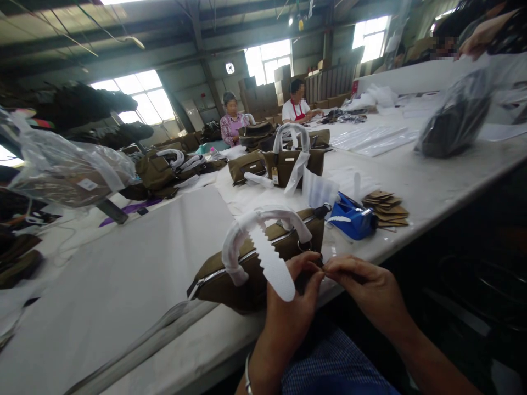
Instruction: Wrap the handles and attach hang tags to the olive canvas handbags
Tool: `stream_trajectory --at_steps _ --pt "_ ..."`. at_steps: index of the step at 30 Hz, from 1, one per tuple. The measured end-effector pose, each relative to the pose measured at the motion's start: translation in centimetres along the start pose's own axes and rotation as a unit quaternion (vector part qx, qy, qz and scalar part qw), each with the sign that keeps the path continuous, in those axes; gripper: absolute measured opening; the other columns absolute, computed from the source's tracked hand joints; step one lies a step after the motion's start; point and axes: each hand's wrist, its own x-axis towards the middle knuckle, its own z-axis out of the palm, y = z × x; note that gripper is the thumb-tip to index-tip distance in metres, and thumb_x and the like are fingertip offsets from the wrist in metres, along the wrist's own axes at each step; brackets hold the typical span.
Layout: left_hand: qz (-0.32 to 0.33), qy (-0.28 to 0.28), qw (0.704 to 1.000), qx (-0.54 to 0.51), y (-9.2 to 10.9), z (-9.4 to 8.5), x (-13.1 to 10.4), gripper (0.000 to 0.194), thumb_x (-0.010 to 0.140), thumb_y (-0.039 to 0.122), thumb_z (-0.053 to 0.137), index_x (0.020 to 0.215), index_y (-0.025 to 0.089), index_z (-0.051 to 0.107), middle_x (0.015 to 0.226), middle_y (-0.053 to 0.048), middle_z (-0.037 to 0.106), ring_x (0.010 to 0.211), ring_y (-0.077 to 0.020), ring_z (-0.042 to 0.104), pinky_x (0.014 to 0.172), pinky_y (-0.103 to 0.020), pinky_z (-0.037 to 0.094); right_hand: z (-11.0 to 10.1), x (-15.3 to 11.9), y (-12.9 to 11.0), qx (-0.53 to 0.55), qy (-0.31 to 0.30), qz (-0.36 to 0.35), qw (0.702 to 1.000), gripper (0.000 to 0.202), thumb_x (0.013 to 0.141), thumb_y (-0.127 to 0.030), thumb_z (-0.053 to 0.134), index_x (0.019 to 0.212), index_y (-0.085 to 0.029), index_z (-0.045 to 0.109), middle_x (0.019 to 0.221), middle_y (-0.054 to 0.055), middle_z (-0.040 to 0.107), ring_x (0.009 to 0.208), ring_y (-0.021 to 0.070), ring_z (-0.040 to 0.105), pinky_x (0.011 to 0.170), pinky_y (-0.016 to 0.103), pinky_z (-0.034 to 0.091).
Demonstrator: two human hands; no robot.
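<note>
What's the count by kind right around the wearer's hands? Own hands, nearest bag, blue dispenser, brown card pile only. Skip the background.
Own hands: 2, the left hand and the right hand
Olive-brown bag: 1
Blue dispenser: 1
Brown card pile: 1 (individual cards not countable)
Total: 5

The left hand [298, 307] is held upright at the end of the left forearm [269, 356], which is angled in from the bottom edge. Its index finger [302, 263] is bent over toward the tip of the raised thumb [315, 288]. The right hand [370, 288] is set just beside it, with the back of the hand turned upward and its fingers folded, thumb and index pinched together. The right forearm [428, 351] is slanted from the lower right. The two sets of fingertips appear to be touching, though this cannot be clearly made out.
</note>
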Motion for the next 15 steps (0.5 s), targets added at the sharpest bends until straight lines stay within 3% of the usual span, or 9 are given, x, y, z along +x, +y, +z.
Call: stream_trajectory --at_steps 5,9,12,15 --pt "0.017 0.045 0.999 0.014 -0.5 0.8 0.0 0.021 0.083 0.007 0.073 0.1 0.019 0.073 0.091 0.0 0.076 0.086 -0.0146 0.072 0.087 -0.025 0.055 0.2 -0.1 -0.1 -0.027 0.002 -0.034 0.999 0.011 0.087 -0.023 0.073 0.082 -0.03 0.08 0.085 -0.003 0.077 0.08 0.0141 0.073 0.079 0.019 0.058" --pt "0.041 0.058 0.997 0.028 -1.1 1.2 -0.4 0.021 0.087 0.013 0.073 0.105 0.022 0.072 0.097 -0.001 0.077 0.092 -0.0165 0.073 0.091 -0.028 0.056 0.2 -0.4 0.7 -0.034 0.018 -0.014 0.999 0.007 0.088 -0.032 0.074 0.089 -0.03 0.08 0.092 -0.001 0.078 0.086 0.0172 0.074 0.084 0.024 0.06" --pt "0.06 0.114 0.989 0.077 -1.5 0.9 -1.1 0.024 0.092 0.02 0.068 0.116 0.023 0.069 0.113 -0.005 0.075 0.106 -0.0204 0.071 0.096 -0.033 0.057 0.4 -0.6 2.0 -0.041 0.057 0.044 0.997 0.025 0.09 -0.042 0.07 0.109 -0.028 0.077 0.114 0.004 0.076 0.101 0.0224 0.073 0.095 0.034 0.059" --pt "0.046 0.153 0.981 0.109 -1.8 0.6 -1.9 0.024 0.096 0.024 0.062 0.119 0.022 0.067 0.115 -0.008 0.074 0.104 -0.0216 0.072 0.089 -0.033 0.06 1.0 -0.7 3.2 0.016 0.054 0.124 0.991 0.042 0.088 -0.05 0.071 0.121 -0.024 0.069 0.121 0.009 0.073 0.107 0.0265 0.072 0.095 0.039 0.06"
